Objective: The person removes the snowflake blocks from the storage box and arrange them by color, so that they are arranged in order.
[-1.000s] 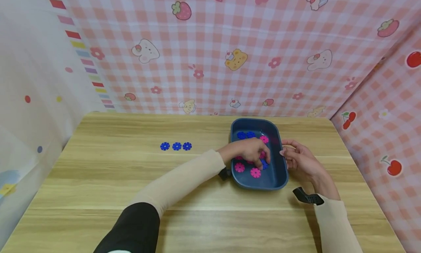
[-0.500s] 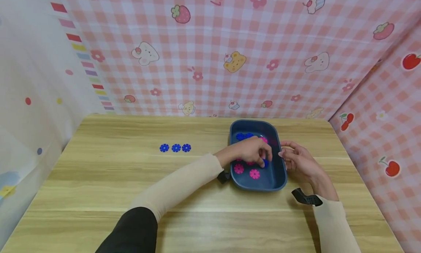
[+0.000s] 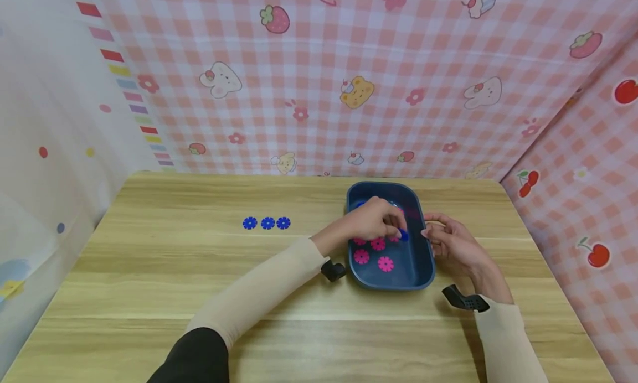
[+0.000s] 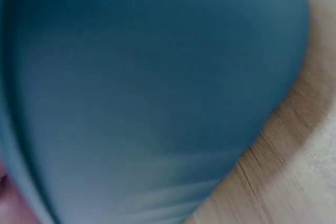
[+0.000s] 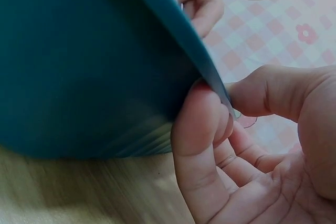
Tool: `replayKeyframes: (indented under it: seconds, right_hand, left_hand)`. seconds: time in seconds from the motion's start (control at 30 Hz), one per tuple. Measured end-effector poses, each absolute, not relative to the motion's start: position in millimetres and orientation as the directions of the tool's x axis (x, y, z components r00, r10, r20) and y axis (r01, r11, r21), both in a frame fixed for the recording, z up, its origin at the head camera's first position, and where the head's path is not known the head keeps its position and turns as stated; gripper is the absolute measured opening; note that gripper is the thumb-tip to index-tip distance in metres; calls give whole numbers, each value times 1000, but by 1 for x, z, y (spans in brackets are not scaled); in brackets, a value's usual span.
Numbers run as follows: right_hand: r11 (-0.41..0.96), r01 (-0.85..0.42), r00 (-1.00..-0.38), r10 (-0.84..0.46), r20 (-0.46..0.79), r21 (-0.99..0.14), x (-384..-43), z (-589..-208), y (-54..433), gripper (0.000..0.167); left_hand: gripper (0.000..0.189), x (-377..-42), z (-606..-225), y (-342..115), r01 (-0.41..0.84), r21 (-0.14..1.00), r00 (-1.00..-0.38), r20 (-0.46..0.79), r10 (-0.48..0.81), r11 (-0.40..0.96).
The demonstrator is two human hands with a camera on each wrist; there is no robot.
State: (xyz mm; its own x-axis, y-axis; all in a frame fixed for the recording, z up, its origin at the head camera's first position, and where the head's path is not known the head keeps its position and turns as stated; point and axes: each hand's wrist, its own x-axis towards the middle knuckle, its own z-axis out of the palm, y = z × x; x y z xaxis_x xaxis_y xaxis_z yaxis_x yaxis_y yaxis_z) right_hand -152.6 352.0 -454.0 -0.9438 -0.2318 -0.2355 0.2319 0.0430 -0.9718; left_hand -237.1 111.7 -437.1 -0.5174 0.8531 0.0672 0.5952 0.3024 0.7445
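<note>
In the head view my left hand (image 3: 376, 220) is inside the dark blue plastic bin (image 3: 415, 278), pinching a blue notched disc (image 3: 403, 236) between thumb and fingers. The disc is tilted and partly covered by the fingertips. Several pink notched discs (image 3: 385, 264) lie on the bin's floor, some of them hidden under the hand. At the bin's right side, my right hand (image 3: 456, 244) pinches the rim; the right wrist view shows the thumb inside or over one face of the wall (image 5: 178, 35) and the fingers on the other. The left wrist view shows mostly the bin's outer wall (image 4: 157, 87).
Left of the bin, 3 blue notched discs (image 3: 267, 223) lie in a row on the wooden table (image 3: 319, 338). A pink checked cloth (image 3: 299, 67) hangs behind the table, with more cloth at both sides. Black wrist mounts (image 3: 333, 270) sit close to the bin.
My left hand has pinched a blue disc from the bin's floor, raised it slightly and drawn back a little to the left. My right hand stays on the rim.
</note>
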Motion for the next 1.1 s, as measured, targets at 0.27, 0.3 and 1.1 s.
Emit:
replayKeyframes:
  seconds: [0.27, 0.3, 1.1]
  right_hand:
    - [28, 248, -940, -235, -247, -968, -152, -452, 352, 37]
    - [25, 249, -940, -234, -247, -968, -152, -451, 352, 36]
    - [46, 271, -939, -208, -275, -961, -153, -453, 352, 37]
  left_hand:
    - [9, -229, -427, 92, 501, 816, -609, 95, 787, 290]
    - [10, -228, -427, 89, 486, 826, -621, 96, 778, 286]
    - [7, -213, -436, 8, 198, 965, -844, 79, 530, 171]
